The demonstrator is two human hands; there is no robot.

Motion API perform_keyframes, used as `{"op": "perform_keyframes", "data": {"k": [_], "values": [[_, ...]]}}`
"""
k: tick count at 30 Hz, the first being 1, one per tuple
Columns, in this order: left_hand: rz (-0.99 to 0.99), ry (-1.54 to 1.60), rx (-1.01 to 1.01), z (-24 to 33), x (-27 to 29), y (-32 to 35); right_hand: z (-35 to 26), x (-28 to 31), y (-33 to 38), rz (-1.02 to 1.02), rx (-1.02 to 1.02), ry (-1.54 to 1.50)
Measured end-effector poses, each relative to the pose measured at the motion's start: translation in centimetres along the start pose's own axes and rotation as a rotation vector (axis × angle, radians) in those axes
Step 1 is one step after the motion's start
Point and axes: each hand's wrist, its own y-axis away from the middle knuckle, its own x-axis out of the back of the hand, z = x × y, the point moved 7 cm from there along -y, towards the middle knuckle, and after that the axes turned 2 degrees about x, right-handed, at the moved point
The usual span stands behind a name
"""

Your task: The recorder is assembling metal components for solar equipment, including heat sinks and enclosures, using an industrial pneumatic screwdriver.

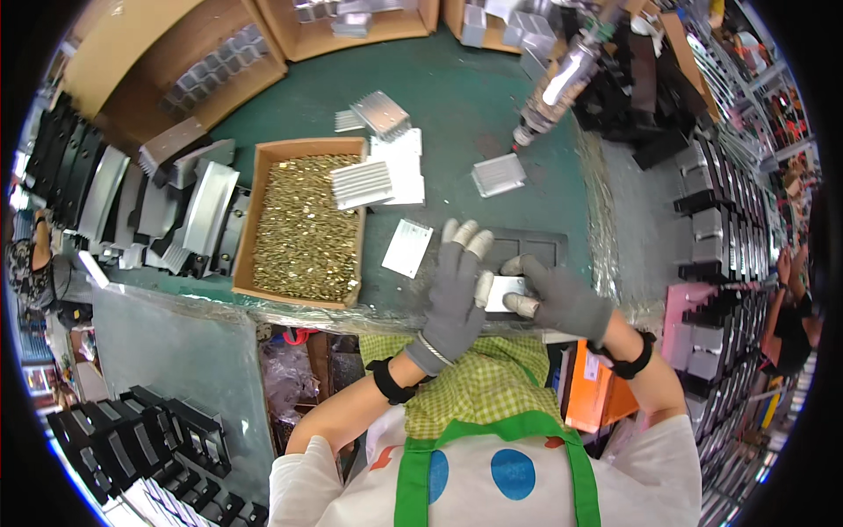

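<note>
A small silver-white metal plate (504, 294) lies at the near part of a black fixture tray (537, 237) by the table's front edge. My right hand (562, 297), in a grey glove with pale fingertips, pinches the plate between thumb and forefinger. My left hand (455, 294), gloved alike, rests just left of it with fingers stretched forward and its thumb at the plate's left edge. Ahead lies a finned aluminium heat sink (498, 176). Above it hangs a power screwdriver (558, 92), its tip near the heat sink's far edge.
A cardboard box of small brass-coloured screws (303, 233) stands at left. Beside it are a white plate (407, 248), more heat sinks (362, 184) and white sheets (406, 167). Metal and black parts (206, 211) crowd the left edge. Open cartons (193, 61) line the back; racked parts (702, 211) stand right.
</note>
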Motion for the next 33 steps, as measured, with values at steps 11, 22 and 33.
{"op": "perform_keyframes", "data": {"k": [11,22,33], "values": [[0.114,-0.108,0.030,-1.4,-0.2,0.9,-5.0,5.2,-12.2,0.151,0.426,0.922],[0.060,0.219,0.155,-3.1,0.4,-0.6,-3.1,5.3,-0.7,0.198,0.461,0.154],[-0.103,-0.349,0.001,-1.4,-2.1,-0.3,0.7,4.7,-1.9,0.174,0.155,0.067]]}}
